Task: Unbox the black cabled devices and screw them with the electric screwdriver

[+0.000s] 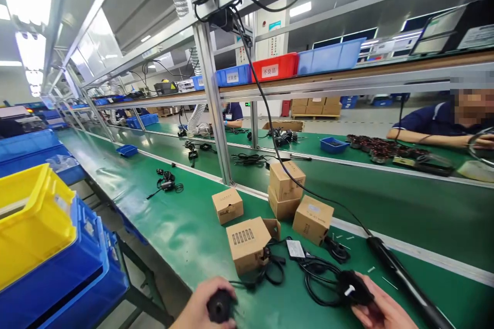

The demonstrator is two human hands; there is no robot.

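Head view: left grip (200, 304) clasps black piece (219, 306), right grip (378, 304) dark disc (360, 288), cables (317, 266) between, cartons (249, 242) beyond.

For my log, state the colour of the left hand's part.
The round part is black; see the head view.

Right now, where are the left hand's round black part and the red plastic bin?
Round black part (219, 307): head view, its end face.
Red plastic bin (284, 68): head view, its front wall.
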